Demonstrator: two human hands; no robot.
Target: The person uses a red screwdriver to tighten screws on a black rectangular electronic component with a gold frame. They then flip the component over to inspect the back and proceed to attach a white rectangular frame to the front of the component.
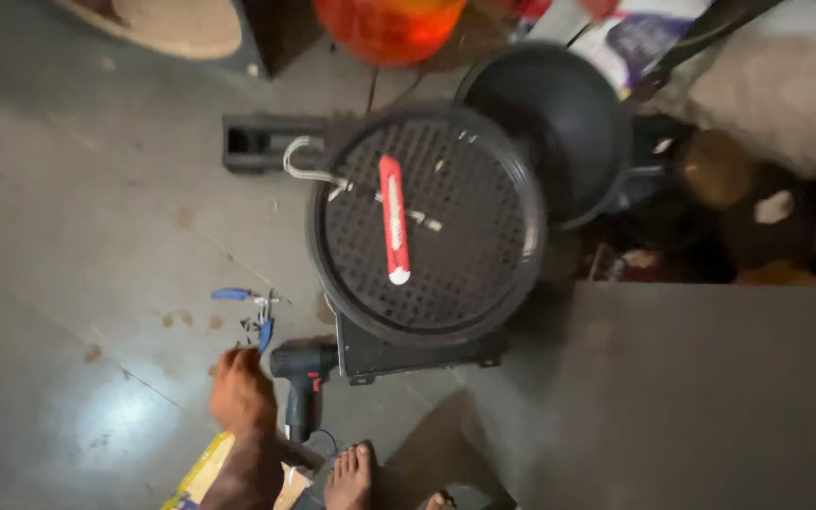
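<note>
My left hand (243,392) reaches forward over the grey floor, its fingertips just short of blue-handled pliers (259,316) that lie there. The fingers are blurred, so I cannot tell whether they touch the near handle. A black and red cordless drill (302,387) lies right beside the hand, on its right. Beyond the drill a black box (399,354) carries a round black mesh grille (427,222) with a red and white strip (393,217) across its middle. My right hand is out of view. My bare foot (351,477) shows at the bottom.
A black bowl-shaped shell (559,123) sits behind the grille, with an orange-red object (389,28) at the top edge. A small black open box (257,142) lies left of the grille. Yellow packaging (202,467) lies under my arm. A grey slab (710,397) fills the right.
</note>
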